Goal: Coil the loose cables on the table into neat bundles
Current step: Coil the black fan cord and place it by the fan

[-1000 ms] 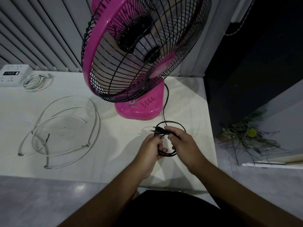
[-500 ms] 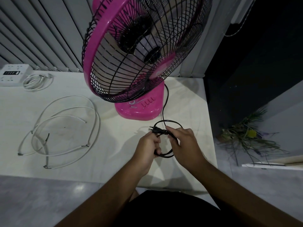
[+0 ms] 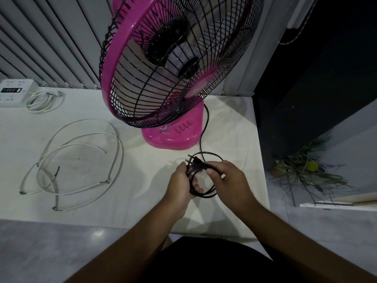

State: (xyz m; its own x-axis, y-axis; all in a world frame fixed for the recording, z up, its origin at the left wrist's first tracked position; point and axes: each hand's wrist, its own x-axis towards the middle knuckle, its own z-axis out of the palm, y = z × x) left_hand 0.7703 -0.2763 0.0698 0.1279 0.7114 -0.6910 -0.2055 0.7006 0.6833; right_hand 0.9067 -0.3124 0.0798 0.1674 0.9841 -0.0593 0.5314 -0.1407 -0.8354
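Observation:
A black fan cable (image 3: 206,154) is looped into a small coil in front of the pink fan (image 3: 173,78). My left hand (image 3: 181,184) grips the coil's left side, fingers curled round the strands. On the right side, my right hand (image 3: 228,180) pinches the loops near the black plug (image 3: 192,160), which sticks out to the upper left. The cable's free length runs up to the fan base (image 3: 173,137). Loose white cables (image 3: 79,160) lie in wide loops on the table's left half.
A white power strip (image 3: 14,91) and a small coiled white cable (image 3: 39,101) sit at the back left. The white table (image 3: 142,201) ends just right of my hands, with a dark drop and a plant (image 3: 310,170) beyond. Shutters stand behind.
The black coil has shifted slightly in my hands; the plug now points further up and left, and my right hand has slid along the loops. The white cables have not moved.

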